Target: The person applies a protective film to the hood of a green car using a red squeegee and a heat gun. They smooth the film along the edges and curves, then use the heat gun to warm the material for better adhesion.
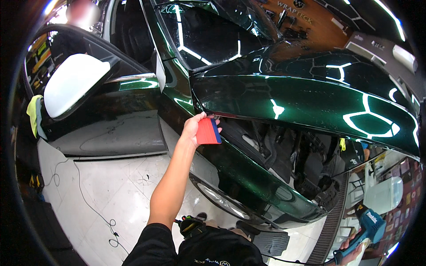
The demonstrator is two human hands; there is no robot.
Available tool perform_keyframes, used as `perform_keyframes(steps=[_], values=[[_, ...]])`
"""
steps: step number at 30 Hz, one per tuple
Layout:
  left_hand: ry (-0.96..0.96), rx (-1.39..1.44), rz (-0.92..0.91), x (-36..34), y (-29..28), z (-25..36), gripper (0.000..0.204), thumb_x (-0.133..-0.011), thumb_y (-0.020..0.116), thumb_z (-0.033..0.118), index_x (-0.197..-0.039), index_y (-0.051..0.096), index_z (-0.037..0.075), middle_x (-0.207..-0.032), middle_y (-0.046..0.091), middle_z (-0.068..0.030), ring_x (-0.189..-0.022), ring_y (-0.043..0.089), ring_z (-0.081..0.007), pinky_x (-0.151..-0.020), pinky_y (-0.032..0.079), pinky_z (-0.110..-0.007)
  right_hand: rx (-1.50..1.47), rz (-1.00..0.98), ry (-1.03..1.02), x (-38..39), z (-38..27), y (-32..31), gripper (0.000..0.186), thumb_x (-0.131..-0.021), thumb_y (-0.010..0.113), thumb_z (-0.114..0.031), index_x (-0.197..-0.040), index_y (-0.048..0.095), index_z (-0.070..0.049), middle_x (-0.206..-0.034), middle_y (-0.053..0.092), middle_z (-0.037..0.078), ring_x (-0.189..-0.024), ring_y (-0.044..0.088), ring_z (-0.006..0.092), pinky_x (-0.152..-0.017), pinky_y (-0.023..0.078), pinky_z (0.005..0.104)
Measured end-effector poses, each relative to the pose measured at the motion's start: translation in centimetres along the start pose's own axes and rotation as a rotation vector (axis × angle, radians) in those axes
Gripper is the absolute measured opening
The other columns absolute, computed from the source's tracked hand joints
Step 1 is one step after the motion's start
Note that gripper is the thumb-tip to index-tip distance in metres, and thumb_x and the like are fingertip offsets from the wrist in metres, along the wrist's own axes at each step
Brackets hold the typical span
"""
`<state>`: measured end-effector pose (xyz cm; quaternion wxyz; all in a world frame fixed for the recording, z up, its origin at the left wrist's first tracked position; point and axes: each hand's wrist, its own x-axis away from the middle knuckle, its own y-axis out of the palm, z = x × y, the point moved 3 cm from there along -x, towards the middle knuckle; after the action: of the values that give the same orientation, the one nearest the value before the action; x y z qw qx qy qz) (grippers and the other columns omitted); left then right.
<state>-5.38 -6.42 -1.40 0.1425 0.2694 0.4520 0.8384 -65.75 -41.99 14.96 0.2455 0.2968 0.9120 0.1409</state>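
My left hand (191, 127) is stretched out to the rear corner of a car's raised hood (248, 95), which is glossy dark green. Between its fingers is a red squeegee (207, 132) with a dark blue edge, held close to the gap between hood and fender (248, 177). Low at the right, my right hand (351, 252) is wrapped round the handle of a teal heat gun (372, 225), away from the car. The gun's dark nozzle points up and to the left; its trigger is hard to make out.
The car's front door (111, 133) stands open at the left, with a white mirror cover (73, 84) and a yellow-green cloth (33, 116) by it. A thin cable (95, 210) loops over the pale tiled floor (133, 186). Another person (82, 20) is at the far left.
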Motion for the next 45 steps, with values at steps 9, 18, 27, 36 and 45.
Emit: perform_keyframes(steps=[9, 18, 27, 36, 45], values=[[0.29, -0.12, 0.13, -0.9, 0.2, -1.2, 0.007, -0.095, 0.057, 0.01, -0.099, 0.058, 0.004, -0.093, 0.063, -0.0121, -0.083, 0.066, -0.0275, -0.072, 0.059, -0.055, 0.066, 0.13, 0.023, 0.7, -0.4, 0.6, 0.071, -0.09, 0.057, -0.031, -0.144, 0.027, 0.003, -0.126, 0.049, 0.023, -0.074, 0.054, 0.0272, -0.063, 0.048, 0.0366], [0.172, -0.169, 0.148, -0.5, 0.8, -0.2, 0.011, -0.092, 0.059, 0.011, -0.096, 0.059, 0.001, -0.092, 0.062, -0.0121, -0.081, 0.064, -0.0278, -0.068, 0.058, -0.056, 0.24, 0.354, -0.017, 1.4, 0.3, -2.2, 0.06, -0.103, 0.037, -0.04, -0.147, 0.028, 0.0, -0.102, 0.048, 0.01, -0.059, 0.049, 0.0129, -0.046, 0.044, 0.0252], [0.062, -0.112, -0.013, -1.1, 0.5, -0.2, 0.017, -0.088, 0.057, 0.008, -0.103, 0.057, 0.0, -0.102, 0.064, -0.0178, -0.092, 0.066, -0.0342, -0.086, 0.054, -0.059, 0.211, 0.282, 0.007, 0.1, 1.1, -3.0, 0.062, -0.103, 0.038, -0.041, -0.148, 0.025, -0.001, -0.104, 0.05, 0.011, -0.057, 0.049, 0.0136, -0.044, 0.045, 0.0263], [-0.009, 0.003, -0.092, -1.5, -0.2, -0.2, 0.013, -0.084, 0.055, 0.009, -0.092, 0.056, -0.001, -0.094, 0.063, -0.0182, -0.095, 0.066, -0.0348, -0.088, 0.054, -0.06, 0.213, 0.374, -0.006, 0.8, 1.0, -1.6, 0.061, -0.103, 0.037, -0.041, -0.148, 0.027, -0.002, -0.103, 0.052, 0.01, -0.056, 0.049, 0.0127, -0.044, 0.045, 0.0251], [-0.055, -0.262, -0.026, -1.1, -0.2, 1.6, 0.014, -0.083, 0.06, 0.007, -0.096, 0.058, 0.0, -0.105, 0.063, -0.0208, -0.103, 0.064, -0.0386, -0.091, 0.051, -0.062, 0.256, 0.427, -0.065, 1.8, 1.3, -3.4, 0.059, -0.102, 0.038, -0.041, -0.145, 0.031, -0.002, -0.105, 0.053, 0.01, -0.058, 0.049, 0.0122, -0.045, 0.043, 0.0236]])
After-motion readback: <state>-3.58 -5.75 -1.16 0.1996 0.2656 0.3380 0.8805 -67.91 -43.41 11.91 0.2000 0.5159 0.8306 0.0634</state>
